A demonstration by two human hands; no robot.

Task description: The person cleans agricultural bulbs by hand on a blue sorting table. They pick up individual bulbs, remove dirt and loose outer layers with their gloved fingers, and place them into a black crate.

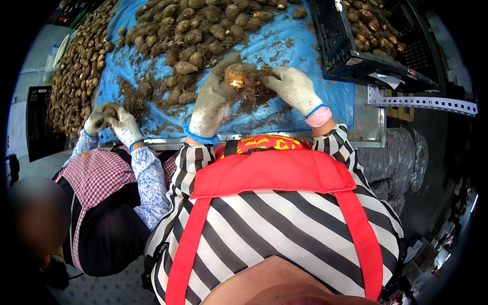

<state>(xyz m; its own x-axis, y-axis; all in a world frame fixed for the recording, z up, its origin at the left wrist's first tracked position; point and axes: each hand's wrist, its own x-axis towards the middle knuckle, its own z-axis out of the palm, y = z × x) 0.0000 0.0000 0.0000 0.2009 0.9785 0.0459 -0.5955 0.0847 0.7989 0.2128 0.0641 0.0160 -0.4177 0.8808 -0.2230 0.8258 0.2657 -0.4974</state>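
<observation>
A brown taro corm (237,76) with a pale, orange-edged cut end sits in my left hand (212,96), whose soil-stained white knit glove is closed around it. To its right, my right hand (296,87), in a cleaner white glove, has its fingers pinched on the dark fibrous roots (262,84) beside the corm. Loose roots and soil hang below, over the blue sheet (335,99). Just beyond my hands lies a heap of hairy, unpeeled taros (203,30). Part of the right fingertips is hidden in the roots.
A black plastic crate (333,43) holding taros stands at the right, near a perforated metal strip (422,103). At left, a co-worker's gloved hands (114,122) hold a brown clump, before another taro pile (79,76) and a dark crate (39,124).
</observation>
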